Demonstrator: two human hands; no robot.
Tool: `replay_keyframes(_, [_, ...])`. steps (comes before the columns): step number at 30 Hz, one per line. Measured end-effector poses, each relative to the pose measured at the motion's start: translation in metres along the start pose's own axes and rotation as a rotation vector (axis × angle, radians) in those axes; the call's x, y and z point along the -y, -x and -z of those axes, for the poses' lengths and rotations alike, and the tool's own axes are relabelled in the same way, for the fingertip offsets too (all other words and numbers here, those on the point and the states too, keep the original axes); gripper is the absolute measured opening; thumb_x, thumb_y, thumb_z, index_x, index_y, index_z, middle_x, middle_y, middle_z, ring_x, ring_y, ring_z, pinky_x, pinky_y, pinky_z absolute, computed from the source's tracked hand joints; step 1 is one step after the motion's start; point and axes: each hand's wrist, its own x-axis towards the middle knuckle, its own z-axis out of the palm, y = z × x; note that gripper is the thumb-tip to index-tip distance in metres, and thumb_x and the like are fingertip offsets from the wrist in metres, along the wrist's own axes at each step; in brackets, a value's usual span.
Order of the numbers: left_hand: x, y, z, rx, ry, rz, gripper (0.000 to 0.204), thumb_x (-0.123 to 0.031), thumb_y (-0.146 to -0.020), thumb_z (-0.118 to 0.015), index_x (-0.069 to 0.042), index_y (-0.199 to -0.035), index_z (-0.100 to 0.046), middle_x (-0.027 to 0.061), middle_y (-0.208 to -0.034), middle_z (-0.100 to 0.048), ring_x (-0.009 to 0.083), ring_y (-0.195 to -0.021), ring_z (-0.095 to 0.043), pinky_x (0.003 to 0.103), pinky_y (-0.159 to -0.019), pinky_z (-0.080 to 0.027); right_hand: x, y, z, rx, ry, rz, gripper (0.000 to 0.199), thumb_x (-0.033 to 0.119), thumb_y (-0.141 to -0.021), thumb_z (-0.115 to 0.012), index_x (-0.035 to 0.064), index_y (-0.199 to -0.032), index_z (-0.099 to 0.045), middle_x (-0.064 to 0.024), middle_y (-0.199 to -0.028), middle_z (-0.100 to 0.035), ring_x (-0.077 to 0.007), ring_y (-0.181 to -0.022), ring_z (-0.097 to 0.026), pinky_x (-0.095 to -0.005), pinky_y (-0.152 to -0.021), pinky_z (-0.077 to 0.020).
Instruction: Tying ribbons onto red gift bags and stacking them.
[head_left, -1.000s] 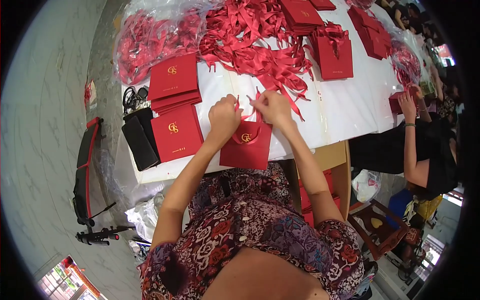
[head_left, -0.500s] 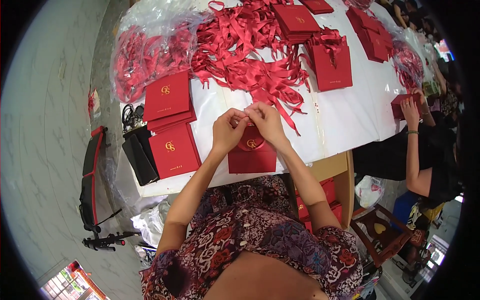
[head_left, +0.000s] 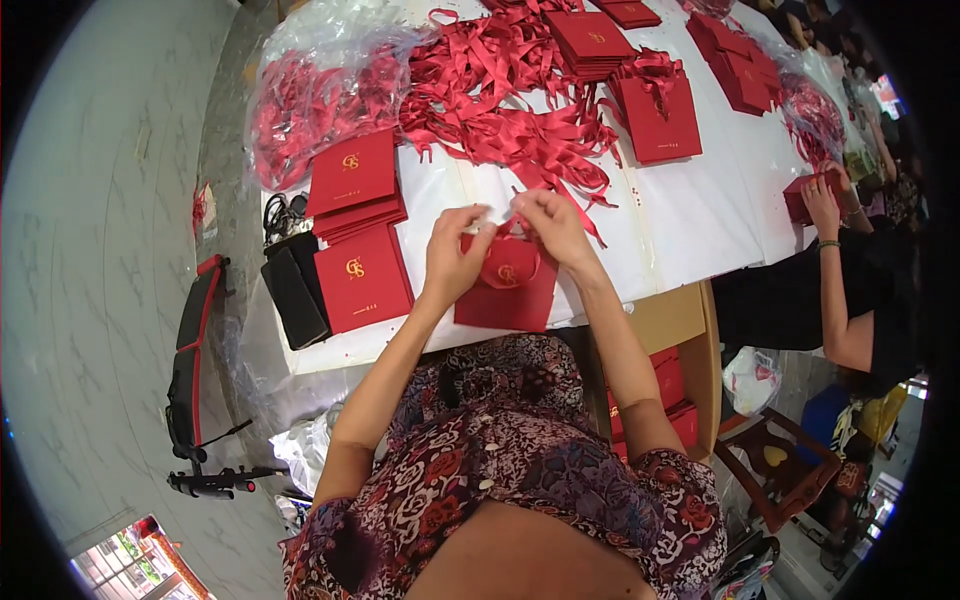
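A small red paper bag [head_left: 505, 308] with a gold emblem lies at the table's near edge, a red ribbon loop [head_left: 510, 268] across its front. My right hand [head_left: 556, 230] is closed above its upper right corner, thumb and forefinger pinching the end of the red ribbon [head_left: 514, 225]. At the bag's upper left, my left hand [head_left: 456, 255] is curled, with thumb and forefinger a little apart. Its fingertips are smeared by motion, so what they hold cannot be made out. Beyond both hands spreads a heap of loose red ribbons [head_left: 540, 140].
Stacked red bags [head_left: 352, 175] and a black phone-like case [head_left: 294, 305] lie at left, near a clear plastic sack of ribbons [head_left: 320, 110]. More red bags [head_left: 655, 115] stand at far right. A co-worker's hands [head_left: 825, 205] hold a red bag. Beside me is an open drawer [head_left: 690, 335].
My hands, which were together at the bag's top, have moved apart. The right hand has drawn up and right with the ribbon end. The view has shifted slightly.
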Motion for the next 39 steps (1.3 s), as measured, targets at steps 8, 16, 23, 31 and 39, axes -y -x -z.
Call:
replay_keyframes(8, [-0.024,0.032,0.027,0.341,0.431,0.365,0.065,-0.020,-0.079,-0.080,0.002,-0.131,-0.048,0.0121,-0.118,-0.063,0.0191,-0.106,-0.061,0.033,-0.094,-0.047,-0.003,-0.011,-0.011,-0.259,-0.015,0.130,0.020,0.020,-0.095,-0.062,0.0011,-0.097,-0.067,0.0033,-0.074,-0.060,-0.0040,-0.064,-0.052,-0.0196,-0.058,-0.0402])
replay_keyframes(16, [-0.035,0.050,0.033,0.352,0.557,0.337,0.052,-0.006,-0.080,-0.075,0.000,-0.126,-0.052,0.0095,-0.110,-0.066,0.0163,-0.100,-0.063,0.031,-0.089,-0.050,-0.015,-0.052,0.008,-0.290,0.240,0.258,0.019,0.018,-0.092,-0.063,-0.0005,-0.094,-0.069,0.0006,-0.073,-0.063,-0.0062,-0.064,-0.053,-0.0232,-0.058,-0.0434])
replay_keyframes(23, [-0.021,0.012,0.049,-0.010,0.730,0.539,0.043,-0.009,-0.085,-0.072,0.001,-0.122,-0.054,0.0110,-0.108,-0.066,0.0177,-0.093,-0.066,0.031,-0.081,-0.055,-0.005,-0.005,0.046,-0.490,0.435,0.348,0.017,0.014,-0.091,-0.062,0.0031,-0.102,-0.066,-0.0079,-0.089,-0.066,-0.0150,-0.073,-0.061,-0.0291,-0.065,-0.0478])
replay_keyframes(31, [0.024,0.013,0.011,0.046,0.313,0.360,0.053,-0.014,-0.077,-0.080,0.002,-0.118,-0.050,0.0166,-0.104,-0.067,0.0221,-0.093,-0.067,0.032,-0.080,-0.054,-0.017,0.065,0.062,-0.536,1.088,0.135,0.011,0.010,-0.082,-0.067,0.0049,-0.090,-0.060,-0.0127,-0.085,-0.058,-0.0317,-0.078,-0.058,-0.0419,-0.070,-0.0466])
replay_keyframes(39, [0.034,0.028,-0.013,-0.063,0.480,0.484,0.064,-0.011,-0.083,-0.072,0.006,-0.129,-0.031,0.0228,-0.117,-0.055,0.0284,-0.103,-0.063,0.034,-0.085,-0.052,-0.012,0.068,0.056,-0.562,0.379,0.121,0.010,0.015,-0.100,-0.050,0.0056,-0.101,-0.054,-0.0014,-0.075,-0.052,-0.0139,-0.060,-0.049,-0.0308,-0.056,-0.0435])
